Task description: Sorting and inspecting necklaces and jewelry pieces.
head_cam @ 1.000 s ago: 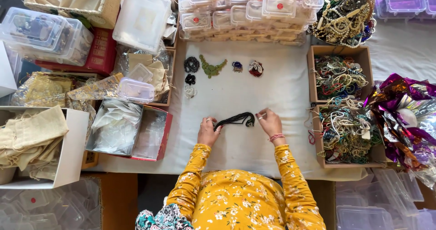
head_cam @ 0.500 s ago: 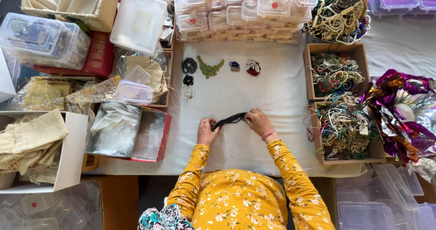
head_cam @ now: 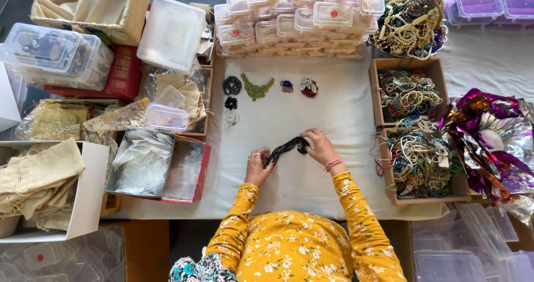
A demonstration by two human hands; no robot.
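Note:
A black beaded necklace [head_cam: 285, 148] lies stretched across the white cloth [head_cam: 334, 109] between both hands. My left hand [head_cam: 257, 168] pinches its lower left end. My right hand [head_cam: 318, 146] grips the bunched upper right end. Farther back on the cloth sit a green necklace [head_cam: 256, 87], a black coil [head_cam: 232, 85], a small black piece [head_cam: 231, 102], a white piece [head_cam: 231, 117], a blue piece [head_cam: 286, 85] and a red and white piece [head_cam: 308, 87].
Two cardboard boxes of beaded jewellery [head_cam: 408, 95] [head_cam: 420, 162] stand to the right, with shiny foil wrappers [head_cam: 492, 140] beyond. Stacked clear plastic cases [head_cam: 295, 18] line the back. A red box of plastic bags [head_cam: 158, 165] and boxes of cloth pouches [head_cam: 39, 184] fill the left.
The necklace was spread in an arc between the hands. My right hand has since bunched its end and the strand now runs straighter, tilted up toward the right.

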